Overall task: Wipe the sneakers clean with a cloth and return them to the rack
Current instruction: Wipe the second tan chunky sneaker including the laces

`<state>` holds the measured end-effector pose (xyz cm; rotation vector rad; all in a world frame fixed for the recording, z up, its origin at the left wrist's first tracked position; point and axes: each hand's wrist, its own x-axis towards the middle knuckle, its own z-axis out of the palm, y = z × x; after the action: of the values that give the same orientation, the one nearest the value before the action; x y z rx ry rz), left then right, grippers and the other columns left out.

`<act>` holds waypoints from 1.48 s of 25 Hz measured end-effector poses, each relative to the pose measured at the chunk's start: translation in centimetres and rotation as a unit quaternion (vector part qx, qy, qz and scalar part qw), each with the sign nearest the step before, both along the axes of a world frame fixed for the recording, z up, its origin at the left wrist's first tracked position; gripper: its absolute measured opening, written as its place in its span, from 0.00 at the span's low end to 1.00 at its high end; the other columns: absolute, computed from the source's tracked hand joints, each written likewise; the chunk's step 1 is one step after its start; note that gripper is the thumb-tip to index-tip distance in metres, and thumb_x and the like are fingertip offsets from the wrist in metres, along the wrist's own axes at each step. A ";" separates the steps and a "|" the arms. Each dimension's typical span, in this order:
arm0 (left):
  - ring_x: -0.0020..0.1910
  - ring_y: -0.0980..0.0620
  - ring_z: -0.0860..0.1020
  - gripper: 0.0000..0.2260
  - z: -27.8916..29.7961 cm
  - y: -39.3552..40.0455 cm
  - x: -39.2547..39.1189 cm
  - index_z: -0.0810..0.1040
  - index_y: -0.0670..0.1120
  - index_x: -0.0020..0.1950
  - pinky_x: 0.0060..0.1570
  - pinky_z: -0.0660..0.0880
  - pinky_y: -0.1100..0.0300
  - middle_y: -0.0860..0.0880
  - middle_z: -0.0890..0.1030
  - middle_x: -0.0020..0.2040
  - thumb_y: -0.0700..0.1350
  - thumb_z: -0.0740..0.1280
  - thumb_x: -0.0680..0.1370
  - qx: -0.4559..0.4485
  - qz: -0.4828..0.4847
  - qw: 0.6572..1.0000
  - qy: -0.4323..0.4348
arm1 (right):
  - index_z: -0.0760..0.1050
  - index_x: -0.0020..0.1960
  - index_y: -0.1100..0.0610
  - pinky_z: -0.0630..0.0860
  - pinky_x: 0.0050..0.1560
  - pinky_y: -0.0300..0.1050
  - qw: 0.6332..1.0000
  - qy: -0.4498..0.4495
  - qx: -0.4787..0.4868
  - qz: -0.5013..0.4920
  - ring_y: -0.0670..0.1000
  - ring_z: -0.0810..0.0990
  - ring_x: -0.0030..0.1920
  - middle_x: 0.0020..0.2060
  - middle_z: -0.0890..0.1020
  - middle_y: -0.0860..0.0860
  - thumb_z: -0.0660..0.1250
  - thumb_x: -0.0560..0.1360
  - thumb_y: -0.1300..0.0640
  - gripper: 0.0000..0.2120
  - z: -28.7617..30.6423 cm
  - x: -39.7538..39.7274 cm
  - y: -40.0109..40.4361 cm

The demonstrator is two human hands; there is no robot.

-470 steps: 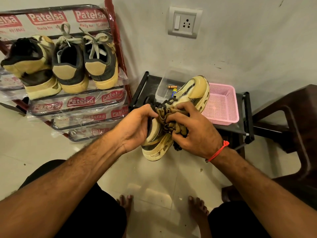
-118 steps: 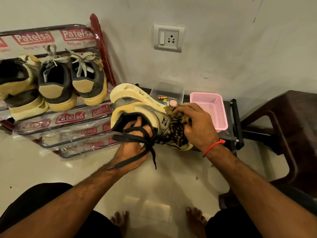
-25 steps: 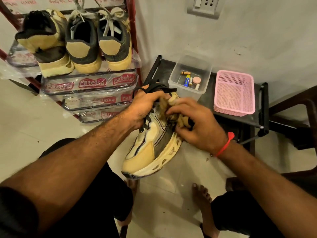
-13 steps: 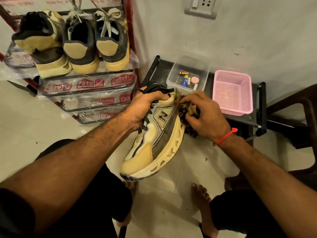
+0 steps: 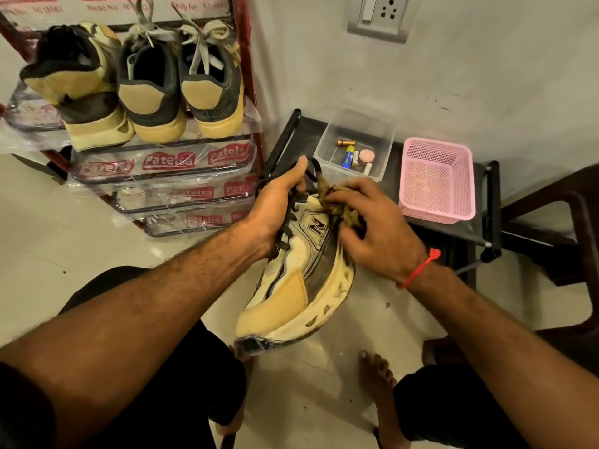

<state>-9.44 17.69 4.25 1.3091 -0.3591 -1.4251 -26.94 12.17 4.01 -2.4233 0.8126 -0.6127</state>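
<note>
**Two hands on one sneaker, three more on the rack**

Two bare hands work a single tan-and-grey sneaker (image 5: 301,280) held in the air above the pale tiled floor (image 5: 97,228), in front of the person's knees. Its toe points down toward the camera and its heel up toward the wall, with the side bearing the "N" logo turned to the right. The left hand (image 5: 275,212) grips the shoe at its collar, fingers curled round the opening among the loose black laces (image 5: 287,222), thumb raised. The right hand (image 5: 376,228) clutches a bunched brownish cloth (image 5: 340,205) and presses it against the sneaker's upper heel side, just above the logo; its fingers are bent over the fabric. A red thread (image 5: 421,267) circles the right wrist.

Three other sneakers (image 5: 152,89) stand in a row, heels outward, on the top tier of the shoe rack (image 5: 168,183) at the upper left, whose shelves are wrapped in clear plastic printed with a red brand label. Just right of the rack, against the wall, a low black stand (image 5: 486,222) carries a clear plastic box (image 5: 382,150) holding batteries and small bits, and beside it a pink mesh basket (image 5: 434,179). A wall socket (image 5: 379,17) sits above. A dark chair (image 5: 570,222) stands at the right edge. The person's bare feet rest on the floor below the shoe.
</note>
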 end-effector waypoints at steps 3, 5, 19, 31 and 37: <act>0.24 0.55 0.72 0.22 -0.6 -0.4 0.5 0.72 0.46 0.33 0.30 0.72 0.61 0.51 0.73 0.26 0.58 0.65 0.81 0.000 0.033 0.999 -0.021 | 0.79 0.62 0.60 0.72 0.66 0.49 0.988 -0.039 -0.003 0.151 0.51 0.73 0.64 0.62 0.75 0.55 0.67 0.76 0.58 0.15 1.2 1.2 4.0; 0.25 0.54 0.74 0.23 -0.9 -0.4 1.0 0.72 0.43 0.33 0.33 0.74 0.61 0.50 0.74 0.27 0.58 0.66 0.81 -0.001 0.033 0.999 -0.036 | 0.78 0.64 0.60 0.73 0.65 0.51 0.982 -0.047 -0.018 0.181 0.52 0.74 0.63 0.62 0.76 0.55 0.68 0.77 0.61 0.16 1.9 1.7 4.3; 0.34 0.53 0.73 0.23 -1.2 -0.2 1.7 0.72 0.50 0.30 0.47 0.71 0.52 0.52 0.74 0.31 0.62 0.66 0.79 -0.015 0.057 0.991 -0.119 | 0.77 0.60 0.49 0.77 0.62 0.46 0.974 -0.082 0.210 -0.019 0.48 0.73 0.60 0.58 0.71 0.52 0.69 0.77 0.48 0.13 -0.1 1.1 1.4; 0.29 0.55 0.70 0.25 -1.4 -0.5 1.1 0.69 0.49 0.26 0.42 0.70 0.55 0.53 0.71 0.27 0.56 0.66 0.81 -0.042 0.048 0.981 -0.181 | 0.77 0.65 0.59 0.73 0.63 0.46 0.962 -0.029 -0.031 0.269 0.52 0.76 0.60 0.59 0.78 0.55 0.67 0.79 0.56 0.16 0.5 1.8 4.9; 0.30 0.55 0.70 0.23 -1.1 0.0 0.5 0.70 0.50 0.29 0.43 0.69 0.55 0.54 0.72 0.28 0.59 0.65 0.81 -0.054 -0.005 0.987 -0.150 | 0.81 0.58 0.59 0.78 0.59 0.52 0.995 -0.075 -0.040 0.047 0.51 0.78 0.56 0.54 0.80 0.54 0.70 0.77 0.58 0.11 -0.2 0.6 0.5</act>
<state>-8.93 17.69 3.15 1.4354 -0.6341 -1.1998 -26.29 12.70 3.85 -2.4365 0.6204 -0.7935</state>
